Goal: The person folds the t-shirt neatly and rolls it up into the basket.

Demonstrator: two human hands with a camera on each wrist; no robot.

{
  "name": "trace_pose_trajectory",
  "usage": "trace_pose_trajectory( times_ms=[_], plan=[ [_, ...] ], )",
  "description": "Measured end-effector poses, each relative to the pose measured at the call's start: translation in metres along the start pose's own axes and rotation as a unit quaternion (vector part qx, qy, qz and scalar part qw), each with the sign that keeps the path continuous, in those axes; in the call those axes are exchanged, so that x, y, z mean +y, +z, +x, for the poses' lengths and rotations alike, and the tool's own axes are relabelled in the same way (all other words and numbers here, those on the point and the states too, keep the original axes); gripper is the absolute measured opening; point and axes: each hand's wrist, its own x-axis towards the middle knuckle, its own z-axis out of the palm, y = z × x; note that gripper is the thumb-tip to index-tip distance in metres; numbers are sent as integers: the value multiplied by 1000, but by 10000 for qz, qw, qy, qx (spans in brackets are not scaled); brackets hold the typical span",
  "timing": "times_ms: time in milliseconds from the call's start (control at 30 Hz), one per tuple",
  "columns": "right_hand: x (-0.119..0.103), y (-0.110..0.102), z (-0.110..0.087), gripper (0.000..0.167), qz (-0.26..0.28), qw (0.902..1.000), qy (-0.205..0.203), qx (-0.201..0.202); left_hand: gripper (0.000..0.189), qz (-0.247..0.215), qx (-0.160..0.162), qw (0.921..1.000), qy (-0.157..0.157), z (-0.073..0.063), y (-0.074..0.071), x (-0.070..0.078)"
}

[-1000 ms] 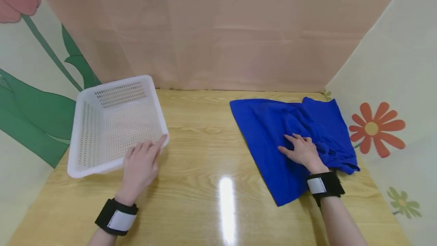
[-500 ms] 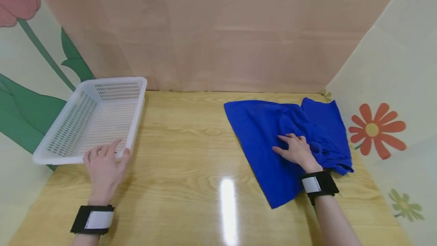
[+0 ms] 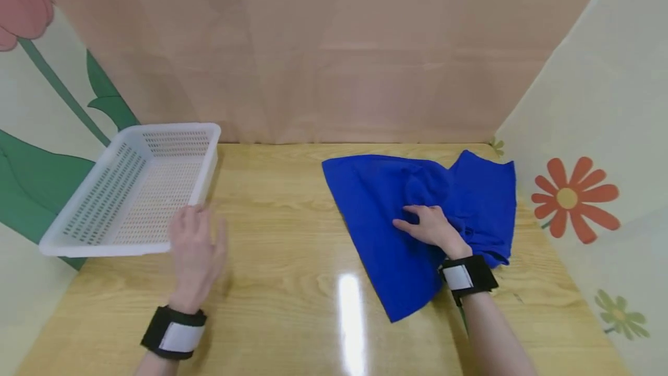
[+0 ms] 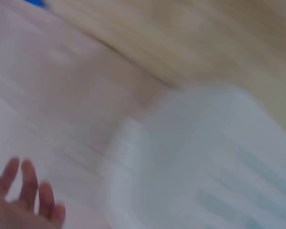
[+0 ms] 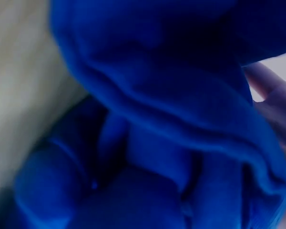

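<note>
Resting on a crumpled blue fabric cloth (image 3: 360, 208), the person's right hand (image 3: 430, 228) held its thumb and a finger spread apart.
The cloth lay on the right half of the pale wood-grain tabletop (image 3: 282, 283). On the other side, the blurred left hand (image 3: 193, 251) had loosely parted fingers at the near right corner of a white rectangular perforated plastic basket (image 3: 104, 249); whether they touched its rim could not be told.

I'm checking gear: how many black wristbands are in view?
2. The left wristband is strapped behind the left hand, near the white basket; the right wristband is strapped behind the right hand, which touches the blue cloth. The cloth could hide others.
</note>
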Motion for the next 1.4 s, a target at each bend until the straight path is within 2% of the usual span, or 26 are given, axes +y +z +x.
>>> trace_pose_trajectory(
  times_ms=[33, 67, 100, 133, 200, 233, 267, 300, 333, 367, 433, 500, 567, 633, 700, 800, 867, 900, 967, 1033, 1100, 1133, 1200, 1300, 1400],
  plan=[
    [-7, 1, 2, 69, 67, 10000, 3, -43, 33, -366, -422, 9981, 267, 3, 10, 16],
    [-14, 3, 4, 70, 175, 9998, -2, -71, 35, -679, -948, 9917, 545, 5, 21, 31],
    [-21, 5, 7, 70, 287, 9995, -35, -92, 39, -999, -1561, 9797, 764, 7, 32, 45],
    [-28, 7, 9, 71, 421, 9990, -76, -106, 43, -1288, -2209, 9625, 903, 9, 43, 57],
    [-41, 11, 13, 71, 783, 9968, -127, -133, 54, -1663, -3413, 9192, 1043, 11, 65, 76],
    [-47, 13, 15, 70, 1021, 9946, -124, -145, 59, -1775, -3919, 8963, 1077, 12, 75, 82],
    [-52, 14, 16, 69, 1268, 9917, -117, -167, 64, -1798, -4320, 8768, 1105, 12, 84, 87],
    [-57, 16, 17, 68, 1531, 9880, -82, -187, 70, -1797, -4641, 8604, 1095, 12, 93, 90],
    [-61, 18, 19, 66, 1819, 9831, -55, -207, 74, -1721, -4868, 8492, 1110, 12, 100, 92],
    [-64, 19, 20, 66, 2101, 9774, -27, -244, 78, -1604, -5005, 8431, 1139, 12, 107, 92],
    [-67, 21, 21, 65, 2646, 9638, -58, -325, 81, -1372, -5134, 8391, 1161, 12, 117, 89],
    [-67, 21, 21, 62, 3095, 9501, -182, -344, 77, -1211, -5192, 8395, 1049, 13, 122, 82],
    [-63, 16, 19, 59, 3410, 9390, -355, -258, 70, -1177, -5184, 8429, 828, 16, 123, 72],
    [-55, 8, 14, 52, 3601, 9314, -526, 14, 62, -1131, -5104, 8508, 533, 21, 120, 58],
    [-42, -3, 7, 47, 3473, 9340, -639, 532, 55, -890, -4899, 8669, 225, 26, 116, 43],
    [-19, -17, -3, 41, 2645, 9529, -566, 1370, 49, -325, -4409, 8965, -276, 31, 108, 21],
    [-3, -24, -9, 40, 2035, 9644, -388, 1646, 47, 66, -4126, 9097, -454, 32, 104, 11],
    [3, -27, -13, 40, 1822, 9695, -261, 1618, 47, 188, -4036, 9136, -461, 31, 102, 8],
    [15, -34, -20, 44, 1709, 9769, -40, 1280, 48, 183, -3887, 9208, -282, 30, 99, 7],
    [24, -39, -28, 51, 1767, 9809, 265, 771, 48, -205, -3837, 9232, 17, 30, 97, 9],
    [32, -43, -35, 58, 1845, 9801, 666, 298, 46, -828, -3873, 9178, 278, 31, 96, 14],
    [36, -45, -38, 61, 1870, 9787, 842, 107, 44, -1160, -3934, 9113, 369, 32, 96, 15],
    [43, -47, -43, 65, 1871, 9758, 1112, -207, 45, -1641, -4193, 8922, 340, 32, 95, 16],
    [50, -44, -45, 66, 2087, 9667, 1332, -651, 53, -1786, -4649, 8671, 125, 31, 93, 13],
    [52, -38, -44, 63, 2393, 9543, 1455, -1039, 65, -1593, -4976, 8526, -79, 29, 92, 9]
  ],
)
